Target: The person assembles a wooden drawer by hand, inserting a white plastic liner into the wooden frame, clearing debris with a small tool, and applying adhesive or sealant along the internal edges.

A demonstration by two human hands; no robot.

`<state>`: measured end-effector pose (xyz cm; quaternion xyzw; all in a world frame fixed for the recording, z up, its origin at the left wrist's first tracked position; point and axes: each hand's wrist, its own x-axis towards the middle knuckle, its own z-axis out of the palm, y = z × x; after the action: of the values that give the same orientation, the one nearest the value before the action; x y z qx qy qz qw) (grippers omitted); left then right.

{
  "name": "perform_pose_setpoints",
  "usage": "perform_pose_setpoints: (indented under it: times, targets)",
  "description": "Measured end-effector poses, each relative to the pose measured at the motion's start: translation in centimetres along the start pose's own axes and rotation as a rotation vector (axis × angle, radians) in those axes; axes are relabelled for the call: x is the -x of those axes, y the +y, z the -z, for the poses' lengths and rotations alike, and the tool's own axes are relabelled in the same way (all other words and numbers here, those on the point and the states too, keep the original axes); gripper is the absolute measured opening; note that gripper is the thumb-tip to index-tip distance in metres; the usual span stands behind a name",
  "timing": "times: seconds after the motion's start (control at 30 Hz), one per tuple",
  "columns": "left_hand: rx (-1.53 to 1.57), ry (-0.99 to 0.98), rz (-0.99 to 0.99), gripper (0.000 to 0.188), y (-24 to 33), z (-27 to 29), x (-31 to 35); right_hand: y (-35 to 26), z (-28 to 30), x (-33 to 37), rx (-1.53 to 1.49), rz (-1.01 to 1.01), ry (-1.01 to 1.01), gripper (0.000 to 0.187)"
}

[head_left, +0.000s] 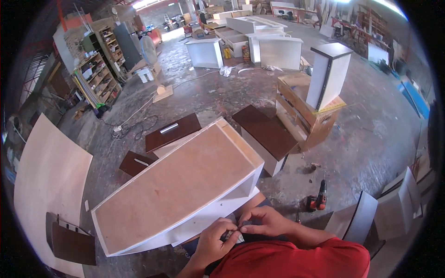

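Close to my body, my left hand and my right hand meet with their fingertips pinched together. Whatever small thing they hold between them is too small to make out. Just beyond my hands lies a large white-edged furniture carcass, its brown panel facing up and its white side toward me. A white board shows along its near side, above my lap. To the right on the floor, an orange and black cordless drill rests apart from my right hand.
Drawers with dark brown fronts lie beyond the carcass, one bearing a metal handle. A wooden crate supports a white box. A curved plywood sheet stands left; white panels lie right. A cable crosses the floor.
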<state>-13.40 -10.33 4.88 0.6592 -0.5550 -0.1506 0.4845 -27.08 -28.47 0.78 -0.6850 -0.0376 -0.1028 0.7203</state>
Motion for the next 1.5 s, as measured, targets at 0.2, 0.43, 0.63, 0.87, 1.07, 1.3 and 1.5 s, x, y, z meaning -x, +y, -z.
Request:
perform_pose_setpoints:
  times: [0.2, 0.43, 0.63, 0.87, 1.07, 1.3, 1.5]
  targets:
    - [0.176, -0.177, 0.378, 0.011, -1.5, 0.7, 2.4, -1.3, -0.6, -1.5, 0.384, 0.021, -0.179, 0.017]
    - [0.198, -0.313, 0.614, 0.016, -3.4, 3.6, 6.2, -1.3, 0.9, -1.6, 0.638, -0.15, -0.05, 0.016]
    - [-0.434, -0.329, 0.877, 0.03, -6.9, 10.7, 14.6, 0.6, 3.1, -0.7, 0.523, -0.353, 0.184, 0.024]
    - [-0.69, 0.351, 1.081, 0.077, 2.6, 16.7, 15.2, 5.9, 0.8, -0.5, 0.189, -0.282, 0.15, 0.031]
    - [-0.481, 0.879, -0.166, 0.142, 2.5, 18.3, 7.0, 7.4, -2.3, -4.0, 0.504, -0.231, 0.114, 0.026]
    - [0.195, 0.964, -0.464, 0.133, -0.3, 16.2, 2.1, 8.6, -6.4, -9.9, 0.842, -0.045, 0.025, 0.029]
    - [0.022, 0.802, -0.443, 0.101, 0.2, 17.0, 1.7, 9.0, -11.2, -14.0, 0.801, 0.063, 0.072, 0.013]
